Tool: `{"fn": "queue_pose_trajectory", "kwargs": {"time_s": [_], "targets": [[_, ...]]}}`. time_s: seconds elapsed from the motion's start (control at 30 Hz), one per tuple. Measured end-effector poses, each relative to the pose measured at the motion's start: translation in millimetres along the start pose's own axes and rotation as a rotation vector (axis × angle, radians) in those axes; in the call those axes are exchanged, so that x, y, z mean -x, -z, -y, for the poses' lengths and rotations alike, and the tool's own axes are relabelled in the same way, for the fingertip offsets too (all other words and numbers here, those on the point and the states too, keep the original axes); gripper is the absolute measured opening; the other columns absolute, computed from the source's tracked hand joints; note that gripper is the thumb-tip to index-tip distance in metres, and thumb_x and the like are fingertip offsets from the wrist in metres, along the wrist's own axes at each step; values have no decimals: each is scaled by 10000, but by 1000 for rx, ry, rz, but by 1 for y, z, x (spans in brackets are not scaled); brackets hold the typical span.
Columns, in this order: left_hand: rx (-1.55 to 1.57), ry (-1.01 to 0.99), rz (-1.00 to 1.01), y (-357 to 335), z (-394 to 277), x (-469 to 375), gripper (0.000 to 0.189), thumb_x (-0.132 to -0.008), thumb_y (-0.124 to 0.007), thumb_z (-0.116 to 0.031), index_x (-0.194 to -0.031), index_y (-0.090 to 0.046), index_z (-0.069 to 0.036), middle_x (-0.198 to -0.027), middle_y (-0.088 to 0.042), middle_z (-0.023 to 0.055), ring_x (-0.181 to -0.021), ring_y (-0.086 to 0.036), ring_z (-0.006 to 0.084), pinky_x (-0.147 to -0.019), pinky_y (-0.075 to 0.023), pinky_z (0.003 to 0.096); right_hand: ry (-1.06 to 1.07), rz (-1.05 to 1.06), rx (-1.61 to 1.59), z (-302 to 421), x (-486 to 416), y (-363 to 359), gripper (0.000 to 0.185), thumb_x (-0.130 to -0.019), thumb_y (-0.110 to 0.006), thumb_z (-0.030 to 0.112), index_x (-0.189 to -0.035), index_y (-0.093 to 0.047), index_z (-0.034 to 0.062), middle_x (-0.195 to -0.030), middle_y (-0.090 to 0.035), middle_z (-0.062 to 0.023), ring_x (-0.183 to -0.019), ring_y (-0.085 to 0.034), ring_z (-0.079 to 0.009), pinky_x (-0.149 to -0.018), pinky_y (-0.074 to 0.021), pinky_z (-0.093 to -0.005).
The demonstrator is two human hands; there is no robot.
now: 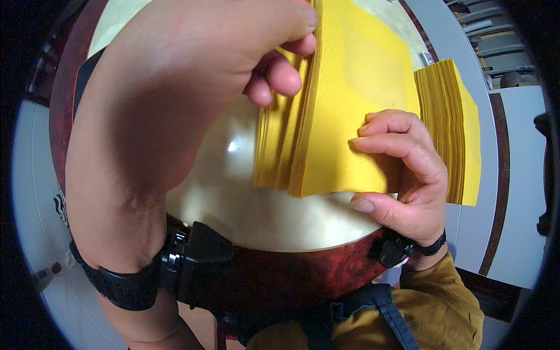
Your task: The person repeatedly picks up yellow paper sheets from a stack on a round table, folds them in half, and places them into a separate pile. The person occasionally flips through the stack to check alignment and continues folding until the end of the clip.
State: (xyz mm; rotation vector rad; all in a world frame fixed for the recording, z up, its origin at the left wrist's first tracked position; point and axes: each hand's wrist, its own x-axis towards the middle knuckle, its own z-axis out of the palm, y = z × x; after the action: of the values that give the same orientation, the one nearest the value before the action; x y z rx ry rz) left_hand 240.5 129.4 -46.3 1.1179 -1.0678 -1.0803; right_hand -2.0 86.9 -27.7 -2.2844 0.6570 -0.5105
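Observation:
A thick stack of yellow fabric-like sheets [350, 109], fanned into layers along its left side, lies over a round, glossy cream tabletop [245, 218]. My left hand [280, 48] reaches across from the left, thumb and bent fingers at the stack's upper left edge; part of its grip is cut off by the frame's top. At the lower right corner is my right hand [402, 166], its curled fingertips over the top sheet and its thumb apart from them by the lower edge. A second yellow stack [446, 131] stands just right of the first.
Dark red trim [306, 271] borders the round table close to my body. A small box [425, 59] sits behind the second stack. Farther right are a pale surface [520, 183] and a rack with rails [494, 30]. Black straps with devices circle both my wrists.

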Motion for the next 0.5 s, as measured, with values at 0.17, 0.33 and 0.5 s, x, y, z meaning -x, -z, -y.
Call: {"fn": "queue_pose_trajectory", "kwargs": {"time_s": [0.17, 0.33, 0.5], "targets": [[1, -12, -138, -24, -16, 13, 349, -909, -550, -249, -1153, -601, -4, -899, -628, 7, -608, -521, 48, -544, -376, 170, 17, 12, 8, 2, -1, 1, 502, -622, -832, 192, -1048, -656, -7, -1096, -537, -118, -1072, -500, -242, -979, -371, -366], [55, 158, -67, -15, -28, 6, 364, -901, -558, -224, -1175, -584, 15, -940, -645, 29, -589, -523, 56, -534, -386, 180, 100, -51, 26, 0, -5, 0, 462, -611, -858, 178, -1013, -664, 55, -994, -586, -94, -941, -545, -239, -816, -434, -326], [211, 260, 42, -21, -29, 8, 371, -896, -553, -197, -1187, -570, 33, -957, -659, 59, -586, -526, 76, -546, -408, 187, 85, -74, -117, -6, -4, 2, 387, -696, -805, 205, -1013, -653, 41, -972, -598, -97, -925, -552, -250, -817, -431, -335]]}}
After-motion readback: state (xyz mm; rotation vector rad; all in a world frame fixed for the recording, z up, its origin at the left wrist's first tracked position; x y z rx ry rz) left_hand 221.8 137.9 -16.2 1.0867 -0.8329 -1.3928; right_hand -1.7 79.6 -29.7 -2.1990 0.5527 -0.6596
